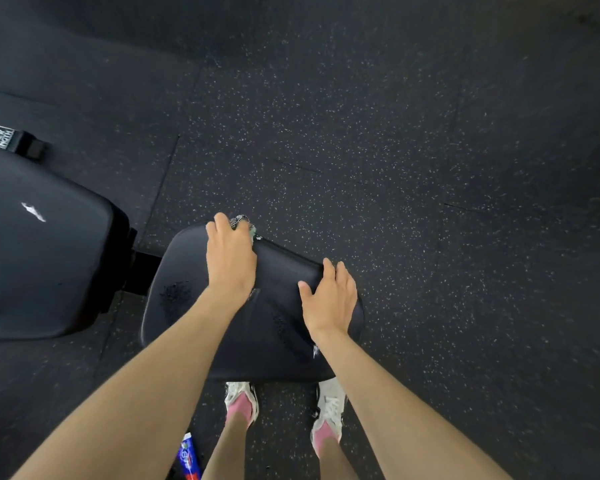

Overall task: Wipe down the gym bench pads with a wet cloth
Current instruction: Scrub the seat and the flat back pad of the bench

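The black seat pad (194,271) of the gym bench lies below me, with the larger black back pad (39,251) to its left. My left hand (230,258) presses a cloth (244,221) onto the seat pad's far edge; only a patterned corner of the cloth shows past my fingers. My right hand (329,299) rests on the pad's right edge, fingers curled over the rim. Wet patches show on the seat pad.
Speckled black rubber floor (413,168) surrounds the bench. My feet in white and pink shoes (241,401) stand right below the seat pad. A blue and red tube (188,459) lies on the floor by my left foot. A black frame part (18,142) sticks out far left.
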A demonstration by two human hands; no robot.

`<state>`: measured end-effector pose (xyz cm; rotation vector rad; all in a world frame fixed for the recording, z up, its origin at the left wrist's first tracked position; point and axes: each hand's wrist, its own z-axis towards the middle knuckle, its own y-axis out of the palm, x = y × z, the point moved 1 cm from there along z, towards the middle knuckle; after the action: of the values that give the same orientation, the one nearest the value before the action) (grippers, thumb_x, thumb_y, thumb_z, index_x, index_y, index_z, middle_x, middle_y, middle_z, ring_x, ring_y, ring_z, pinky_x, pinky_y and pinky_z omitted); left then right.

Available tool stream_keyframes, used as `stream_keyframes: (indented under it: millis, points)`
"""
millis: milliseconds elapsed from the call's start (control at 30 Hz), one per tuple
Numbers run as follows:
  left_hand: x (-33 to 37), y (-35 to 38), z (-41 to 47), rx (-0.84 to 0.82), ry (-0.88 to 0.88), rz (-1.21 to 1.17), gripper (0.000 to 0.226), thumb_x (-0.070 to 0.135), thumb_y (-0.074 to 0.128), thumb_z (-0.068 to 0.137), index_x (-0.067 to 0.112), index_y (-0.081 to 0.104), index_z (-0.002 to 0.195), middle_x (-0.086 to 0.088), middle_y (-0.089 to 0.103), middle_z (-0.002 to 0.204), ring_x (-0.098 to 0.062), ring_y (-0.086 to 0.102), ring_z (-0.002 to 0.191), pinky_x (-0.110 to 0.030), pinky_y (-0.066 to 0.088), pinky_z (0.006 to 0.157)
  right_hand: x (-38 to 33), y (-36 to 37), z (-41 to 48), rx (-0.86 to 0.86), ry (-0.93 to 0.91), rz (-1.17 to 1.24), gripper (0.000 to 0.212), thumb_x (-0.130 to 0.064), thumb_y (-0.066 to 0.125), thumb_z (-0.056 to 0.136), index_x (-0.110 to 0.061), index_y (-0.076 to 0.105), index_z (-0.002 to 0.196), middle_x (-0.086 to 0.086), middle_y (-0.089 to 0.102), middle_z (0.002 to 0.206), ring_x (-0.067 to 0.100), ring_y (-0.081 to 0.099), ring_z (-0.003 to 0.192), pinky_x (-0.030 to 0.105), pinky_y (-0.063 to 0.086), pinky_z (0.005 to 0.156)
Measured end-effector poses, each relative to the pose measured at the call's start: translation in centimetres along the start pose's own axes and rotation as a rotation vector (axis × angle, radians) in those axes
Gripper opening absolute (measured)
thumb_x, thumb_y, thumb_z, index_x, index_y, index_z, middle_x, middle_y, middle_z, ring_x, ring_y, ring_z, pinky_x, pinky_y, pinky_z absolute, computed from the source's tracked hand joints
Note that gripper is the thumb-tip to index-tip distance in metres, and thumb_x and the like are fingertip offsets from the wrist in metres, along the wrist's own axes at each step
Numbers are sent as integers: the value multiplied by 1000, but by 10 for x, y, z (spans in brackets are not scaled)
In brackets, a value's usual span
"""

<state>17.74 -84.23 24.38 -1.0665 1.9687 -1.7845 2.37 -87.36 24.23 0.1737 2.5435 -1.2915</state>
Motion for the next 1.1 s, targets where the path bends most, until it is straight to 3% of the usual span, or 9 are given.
stream_keyframes:
  millis: [67, 167, 333, 567, 700, 767, 900, 1000, 1100]
  points:
    - [5, 1, -11, 45, 40, -92, 35, -13, 51, 77, 1, 58, 108, -18, 43, 106, -33, 38, 95, -38, 43, 66, -9, 2, -2, -5, -4, 6, 66, -37, 51, 97, -15, 20, 152, 7, 13, 160, 22, 11, 147, 36, 8, 120]
    - [23, 11, -25, -135, 270, -94, 39, -6, 61, 76, 4, 60, 114, -17, 48, 107, -32, 44, 98, -33, 42, 67, -18, 5, -2, -9, 6, 7, 65, -34, 50, 98, -14, 21, 152, 6, 13, 160, 21, 8, 148, 34, 6, 121]
    - [34, 23, -21, -189, 545, 220, 28, 20, 81, 58, 15, 67, 82, -7, 55, 91, -22, 52, 80, -24, 43, 61, -21, 9, -1, 5, 26, -28, 60, -27, 47, 99, -15, 20, 152, 5, 14, 160, 19, 6, 148, 35, 4, 121]
    - [-14, 2, 16, -31, 408, 398, 19, -1, 73, 57, 10, 65, 71, -11, 54, 88, -27, 52, 77, -29, 45, 59, -27, 12, -1, 9, 54, -75, 62, -33, 47, 100, -15, 19, 152, 5, 14, 160, 20, 7, 148, 35, 6, 121]
    - [-44, -14, 34, -83, 230, 377, 29, -8, 61, 73, 7, 61, 98, -15, 44, 112, -31, 44, 98, -31, 41, 77, -34, 15, -1, 15, 62, -79, 62, -34, 45, 100, -14, 17, 152, 6, 11, 161, 21, 5, 148, 36, 6, 121]
    - [-50, -16, 37, -74, 184, 330, 36, -13, 57, 74, 4, 58, 105, -18, 41, 115, -33, 41, 99, -33, 40, 78, -38, 16, -2, 14, 43, -85, 63, -35, 44, 101, -14, 16, 153, 6, 10, 161, 21, 5, 148, 35, 6, 121]
    - [-21, -11, 12, -3, 391, 191, 35, -4, 70, 63, 6, 66, 97, -14, 51, 93, -31, 49, 80, -31, 46, 62, -45, 18, -3, -8, 22, -90, 62, -33, 44, 101, -14, 15, 152, 5, 9, 161, 20, 3, 149, 34, 5, 121]
    - [7, 6, -9, -146, 541, 202, 31, 10, 77, 62, 12, 67, 92, -8, 54, 91, -24, 51, 80, -25, 46, 62, -47, 19, -2, -5, 26, -80, 61, -28, 43, 101, -13, 15, 153, 5, 9, 161, 19, 2, 149, 33, 3, 121]
    - [10, 15, -12, -217, 595, 256, 34, 15, 85, 48, 14, 67, 76, -7, 55, 85, -21, 52, 73, -24, 44, 56, -46, 19, -2, 1, 29, -76, 60, -26, 42, 101, -13, 16, 153, 5, 10, 161, 19, 3, 149, 33, 4, 121]
